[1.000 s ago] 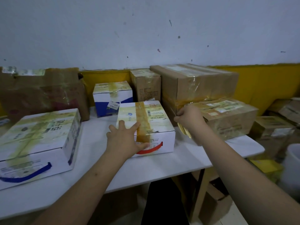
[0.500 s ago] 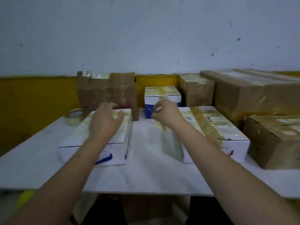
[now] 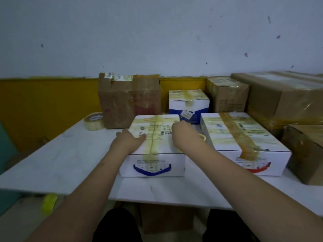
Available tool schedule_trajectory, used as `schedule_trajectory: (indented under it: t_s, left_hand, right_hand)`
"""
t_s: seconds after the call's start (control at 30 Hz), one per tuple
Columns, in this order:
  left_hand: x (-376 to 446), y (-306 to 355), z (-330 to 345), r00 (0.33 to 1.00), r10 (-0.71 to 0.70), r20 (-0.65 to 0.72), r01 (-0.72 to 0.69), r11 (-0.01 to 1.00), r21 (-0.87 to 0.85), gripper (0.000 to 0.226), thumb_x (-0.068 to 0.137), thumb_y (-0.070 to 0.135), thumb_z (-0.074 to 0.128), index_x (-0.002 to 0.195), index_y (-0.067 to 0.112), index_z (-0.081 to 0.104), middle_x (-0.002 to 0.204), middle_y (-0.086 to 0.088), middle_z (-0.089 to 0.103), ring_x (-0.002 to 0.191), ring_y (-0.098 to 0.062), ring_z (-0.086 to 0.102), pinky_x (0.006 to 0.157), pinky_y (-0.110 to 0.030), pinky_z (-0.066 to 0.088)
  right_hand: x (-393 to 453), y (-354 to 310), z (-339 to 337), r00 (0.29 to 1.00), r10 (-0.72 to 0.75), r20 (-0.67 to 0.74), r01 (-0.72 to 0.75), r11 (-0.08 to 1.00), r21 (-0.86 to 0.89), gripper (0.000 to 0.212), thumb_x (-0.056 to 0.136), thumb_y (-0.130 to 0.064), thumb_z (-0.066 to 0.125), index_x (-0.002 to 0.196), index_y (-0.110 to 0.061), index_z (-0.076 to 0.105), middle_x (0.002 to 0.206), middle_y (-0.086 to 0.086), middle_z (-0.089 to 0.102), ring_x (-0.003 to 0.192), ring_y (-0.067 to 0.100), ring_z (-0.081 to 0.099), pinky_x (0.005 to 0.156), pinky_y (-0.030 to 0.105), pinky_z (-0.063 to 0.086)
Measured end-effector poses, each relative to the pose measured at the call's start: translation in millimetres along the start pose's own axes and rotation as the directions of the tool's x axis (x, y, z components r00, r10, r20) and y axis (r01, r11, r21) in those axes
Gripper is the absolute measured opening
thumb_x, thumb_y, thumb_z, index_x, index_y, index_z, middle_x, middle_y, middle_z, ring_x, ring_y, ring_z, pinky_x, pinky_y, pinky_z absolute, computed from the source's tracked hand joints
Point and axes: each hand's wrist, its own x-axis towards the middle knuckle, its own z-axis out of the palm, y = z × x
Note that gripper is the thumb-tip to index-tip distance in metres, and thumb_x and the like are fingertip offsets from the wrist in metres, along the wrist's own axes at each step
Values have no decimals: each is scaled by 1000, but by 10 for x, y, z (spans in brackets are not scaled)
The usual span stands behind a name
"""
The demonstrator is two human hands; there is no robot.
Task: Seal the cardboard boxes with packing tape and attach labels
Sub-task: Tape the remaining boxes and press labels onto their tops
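Note:
A white box with a blue handle lies on the white table in front of me, with yellowish tape along its top seam. My left hand rests flat on the box's top left edge, thumb spread across the lid. My right hand sits on the top right part of the lid, back towards me, fingers hidden. A yellowish tape roll hangs around my right wrist. Another white box with a red handle stands just to the right, with a brown tape strip across its top.
A second tape roll lies at the table's back left beside a tall brown box. A small blue-and-white box stands behind. Brown cartons crowd the right side. A yellow roll lies under the table.
Both hands left the red-handled box and moved left onto the blue-handled box. That box now sits in front of me, and my view has swung left with it.

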Motion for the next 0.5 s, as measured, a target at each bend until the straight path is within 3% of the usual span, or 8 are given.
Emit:
schedule_trajectory:
  t_s: [0.1,0.2,0.23,0.3,0.37,0.4,0.47,0.5]
  left_hand:
    - [-75,462,259,1000,2,12,-1,997,-75,95,91,69,51,152,2,23,149,-20,33,131,-33,47,100,-39,44]
    - [7,690,390,996,54,76,-41,986,-160,95,88,68,56,152,4,28,148,-17,38,129,-30,49,101,-37,44]
    - [47,714,395,989,89,114,-63,976,-209,95,86,67,60,152,5,29,148,-16,40,130,-30,49,105,-36,45]
    - [124,711,359,964,139,228,-69,954,-292,97,79,73,62,149,11,38,147,-10,48,129,-28,51,106,-37,45]
    - [276,679,200,942,172,287,-69,939,-338,78,85,73,55,133,13,56,127,-4,61,117,-26,58,91,-31,47]
    - [418,651,84,958,173,227,-82,929,-361,63,92,65,53,121,11,62,117,-5,64,110,-26,60,84,-29,45]
    - [764,549,-246,985,151,-90,-173,920,-353,40,98,47,55,104,9,64,104,-9,64,103,-29,60,80,-30,41]
    - [938,474,-437,957,114,-268,-206,916,-346,35,98,41,58,107,8,64,108,-11,64,105,-31,60,82,-30,41]
  right_hand:
    - [-45,283,-8,996,61,-61,-66,994,-89,24,94,0,48,113,-6,62,120,12,61,111,27,58,82,31,47]
    - [24,430,-21,995,103,2,-103,993,-60,17,97,-5,49,109,-8,61,115,11,61,110,25,59,86,31,47]
    - [89,458,-44,994,111,18,-110,993,-32,11,98,-7,50,99,-9,60,103,10,60,101,24,60,82,32,46]
    - [322,450,-125,992,129,-8,-129,990,49,21,97,-10,51,76,-10,48,77,3,47,73,19,52,67,29,40]
    - [636,377,-254,990,137,-39,-131,983,130,24,93,-16,55,71,-11,49,67,2,43,60,18,43,54,26,35]
    - [788,316,-332,990,128,-57,-114,973,202,24,93,-19,57,72,-9,55,66,4,48,59,19,46,51,27,36]
    - [1124,183,-465,992,90,-85,-55,937,344,27,96,-26,58,85,-4,69,77,13,64,68,26,59,60,33,48]
    - [1309,111,-511,992,83,-94,-40,919,392,32,98,-30,57,92,-2,72,84,17,69,72,28,61,67,37,50]
